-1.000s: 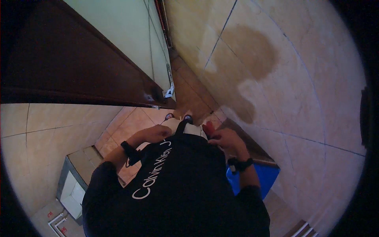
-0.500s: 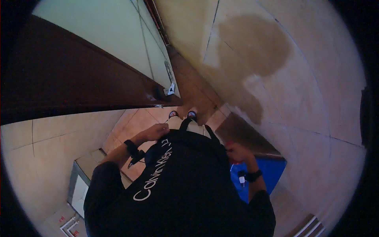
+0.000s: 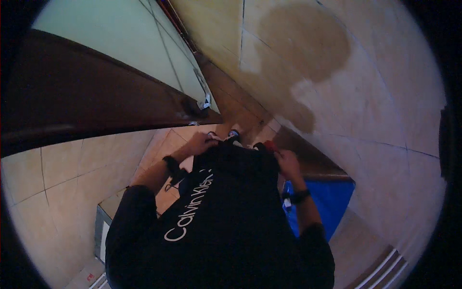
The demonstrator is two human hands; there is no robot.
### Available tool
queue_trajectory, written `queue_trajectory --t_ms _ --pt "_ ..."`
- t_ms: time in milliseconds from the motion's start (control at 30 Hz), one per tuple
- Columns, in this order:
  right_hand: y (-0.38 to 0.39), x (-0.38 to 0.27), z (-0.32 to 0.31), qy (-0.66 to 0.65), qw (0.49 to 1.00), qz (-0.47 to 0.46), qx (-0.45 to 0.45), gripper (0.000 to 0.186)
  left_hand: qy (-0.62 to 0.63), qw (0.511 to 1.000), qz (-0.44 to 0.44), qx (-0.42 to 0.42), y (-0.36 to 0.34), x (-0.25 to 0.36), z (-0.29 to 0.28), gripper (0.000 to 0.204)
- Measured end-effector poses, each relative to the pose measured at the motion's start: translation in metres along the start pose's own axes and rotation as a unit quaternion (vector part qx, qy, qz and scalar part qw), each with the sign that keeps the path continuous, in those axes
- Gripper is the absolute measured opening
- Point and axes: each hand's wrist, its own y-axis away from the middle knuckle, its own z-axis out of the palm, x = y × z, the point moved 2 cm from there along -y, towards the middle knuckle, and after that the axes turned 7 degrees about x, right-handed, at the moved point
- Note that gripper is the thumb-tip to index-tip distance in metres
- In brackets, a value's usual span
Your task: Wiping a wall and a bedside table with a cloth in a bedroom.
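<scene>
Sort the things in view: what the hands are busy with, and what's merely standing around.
At the hands:
- black shirt, hem near the left hand
- red item, at the right hand; grip unclear

Standing around:
- blue object
- dark brown panel
- box, lower left

Black shirt (image 3: 240, 207), pale chest lettering (image 3: 191, 207), black wrist straps (image 3: 301, 195)

A cramped tiled interior; whether home or workplace cannot be told. Beige wall tiles (image 3: 399, 101) flank a pinkish tiled floor (image 3: 167, 150), a dark brown door-like panel (image 3: 86, 91) has a metal fitting (image 3: 206, 102) near its corner, and white pipe-like bars (image 3: 377, 269) show lower right.
</scene>
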Motion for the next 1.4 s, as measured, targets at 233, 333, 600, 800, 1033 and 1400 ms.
queue_trajectory --t_ms 233,333,600,800,1033,1400 --pt "-0.017 0.005 0.039 0.010 0.992 0.093 -0.088 0.036 -0.121 0.990 -0.068 -0.026 -0.009 -0.056 0.029 0.046" --pt "-0.007 0.003 0.069 0.016 0.989 0.085 -0.117 0.035 -0.086 0.982 -0.162 -0.052 0.034 -0.118 0.066 0.047" --pt "0.067 0.105 0.176 -0.168 0.984 -0.022 0.058 0.025 0.075 0.996 -0.009 -0.045 0.107 -0.125 0.045 0.039" --pt "0.125 0.124 0.173 -0.109 0.989 0.038 -0.090 0.045 0.224 0.956 -0.177 -0.067 0.151 -0.081 0.009 0.031" --pt "0.219 -0.010 0.130 -0.584 0.718 0.377 -0.032 0.037 0.441 0.829 -0.344 0.010 0.211 -0.064 0.005 0.029" --pt "0.331 -0.104 0.131 -0.530 0.721 0.445 0.033 0.033 0.520 0.742 -0.406 0.115 0.200 -0.044 -0.037 0.024"
